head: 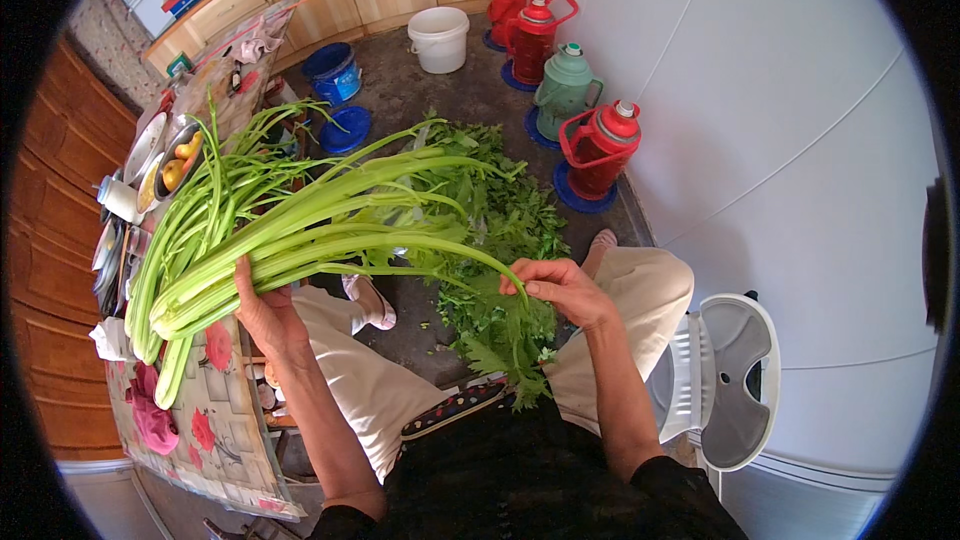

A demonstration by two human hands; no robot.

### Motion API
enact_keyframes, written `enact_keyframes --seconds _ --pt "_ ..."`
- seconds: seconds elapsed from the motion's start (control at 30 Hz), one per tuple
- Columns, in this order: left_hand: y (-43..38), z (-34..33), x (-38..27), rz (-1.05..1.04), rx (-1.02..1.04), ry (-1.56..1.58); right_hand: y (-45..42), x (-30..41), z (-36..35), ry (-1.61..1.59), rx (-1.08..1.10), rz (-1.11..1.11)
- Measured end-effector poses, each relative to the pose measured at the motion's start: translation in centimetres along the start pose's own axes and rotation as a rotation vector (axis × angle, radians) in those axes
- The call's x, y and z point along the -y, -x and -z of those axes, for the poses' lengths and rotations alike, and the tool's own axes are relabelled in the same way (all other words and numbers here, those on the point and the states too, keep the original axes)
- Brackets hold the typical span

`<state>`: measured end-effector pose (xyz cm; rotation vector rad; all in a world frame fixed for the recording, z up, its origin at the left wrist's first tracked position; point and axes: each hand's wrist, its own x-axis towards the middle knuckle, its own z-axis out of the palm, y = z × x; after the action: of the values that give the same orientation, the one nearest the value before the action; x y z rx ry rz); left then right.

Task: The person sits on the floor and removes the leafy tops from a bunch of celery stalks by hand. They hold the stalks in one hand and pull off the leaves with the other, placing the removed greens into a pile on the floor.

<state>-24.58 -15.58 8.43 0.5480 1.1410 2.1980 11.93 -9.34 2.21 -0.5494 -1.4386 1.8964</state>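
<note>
My left hand (274, 315) grips a bunch of celery (300, 221) near its base, at the left above the edge of a table (225, 420) with a flowered cover. The stalks reach across to the right. My right hand (562, 289) pinches one celery stalk near its leafy end, and its leaves (517, 360) hang down below my fingers. Trimmed-looking celery stalks (172, 240) lie on the table beyond the bunch. A heap of celery leaves (510, 202) covers part of the floor between and beyond my feet.
Red and green thermos flasks (570, 82) stand along the right wall. Farther off are a white bucket (439, 41) and a blue bucket (332, 75). A bowl of fruit (178, 161), plates and a pink cloth (152, 412) crowd the table. A white plastic chair (739, 382) is at the right.
</note>
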Motion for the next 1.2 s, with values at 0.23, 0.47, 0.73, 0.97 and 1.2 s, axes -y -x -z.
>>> enact_keyframes --seconds 0.23,0.47,0.73,0.97,1.2 --pt "0.1 -0.3 0.1 -0.008 -0.007 0.015 0.6 1.1 0.0 -0.029 0.033 0.016" --pt "0.0 -0.6 0.3 -0.003 -0.046 0.056 1.4 1.4 -0.7 -0.200 0.005 -0.021" --pt "0.3 -1.0 0.5 0.002 -0.055 0.034 1.6 1.5 -0.5 -0.063 -0.067 -0.029" --pt "0.6 -1.6 0.5 -0.015 -0.054 0.031 1.4 1.6 -0.9 0.227 -0.194 -0.109" --pt "0.6 -1.7 0.5 -0.012 -0.063 0.010 1.1 -1.2 -0.4 0.438 -0.283 0.134"
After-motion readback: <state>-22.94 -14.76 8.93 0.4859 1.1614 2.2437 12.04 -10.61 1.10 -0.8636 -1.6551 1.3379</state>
